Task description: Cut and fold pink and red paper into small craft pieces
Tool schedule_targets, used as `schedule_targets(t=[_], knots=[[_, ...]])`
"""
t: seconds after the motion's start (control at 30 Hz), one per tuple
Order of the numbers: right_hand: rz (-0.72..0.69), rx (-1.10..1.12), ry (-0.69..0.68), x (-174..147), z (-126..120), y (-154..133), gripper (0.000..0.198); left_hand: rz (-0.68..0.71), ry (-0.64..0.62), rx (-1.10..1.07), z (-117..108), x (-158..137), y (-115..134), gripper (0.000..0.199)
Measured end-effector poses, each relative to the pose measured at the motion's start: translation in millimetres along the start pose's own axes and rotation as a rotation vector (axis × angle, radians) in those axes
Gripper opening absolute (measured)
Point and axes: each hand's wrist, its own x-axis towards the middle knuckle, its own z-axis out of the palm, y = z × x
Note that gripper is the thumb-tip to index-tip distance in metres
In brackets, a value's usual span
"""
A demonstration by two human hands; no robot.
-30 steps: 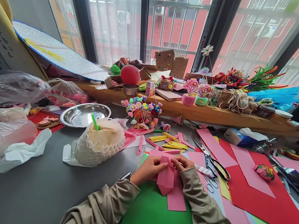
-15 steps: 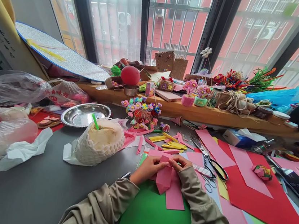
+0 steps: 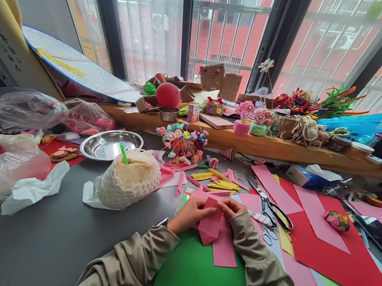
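A folded strip of pink paper (image 3: 209, 226) is pinched between my two hands, its lower end creased to a point. My left hand (image 3: 189, 214) grips its left edge, thumb toward the top. With bent fingertips, my right hand (image 3: 233, 208) holds the upper right corner. Beneath them lies another pink paper strip (image 3: 225, 249), flat on a green sheet (image 3: 201, 283). Folded yellow paper strips (image 3: 226, 184) and pink ones lie just beyond my hands. Black-handled scissors (image 3: 268, 210) and a smaller silver pair (image 3: 270, 236) rest to the right of my right hand.
A foam-wrapped coconut (image 3: 132, 180) with a green straw stands at left, before a metal plate (image 3: 110, 146). Red card (image 3: 347, 259) and a folded paper piece (image 3: 337, 221) lie right. Several pipe-cleaner flowers (image 3: 182, 142) stand near the crowded wooden sill (image 3: 219, 138).
The view has shifted slightly. Both hands keep hold of the folded pink paper, with hardly any movement of the fingers.
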Motion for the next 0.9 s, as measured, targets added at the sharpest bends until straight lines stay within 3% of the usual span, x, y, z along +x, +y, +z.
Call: schedule_targets(t=[0.4, 0.67, 0.9], knots=[[0.031, -0.009, 0.016, -0.5, 2.4, 2.9, 0.032, -0.03, -0.039, 0.03, 1.1, -0.9, 0.1, 0.043], [-0.141, -0.181, 0.08, -2.1, 5.1, 1.4, 0.028, -0.021, -0.031, 0.026, 1.3, 0.9, -0.9, 0.042], [-0.212, -0.35, 0.067, -3.2, 6.2, -0.3, 0.031, -0.023, 0.01, -0.003, 0.2, 1.8, -3.1, 0.039]])
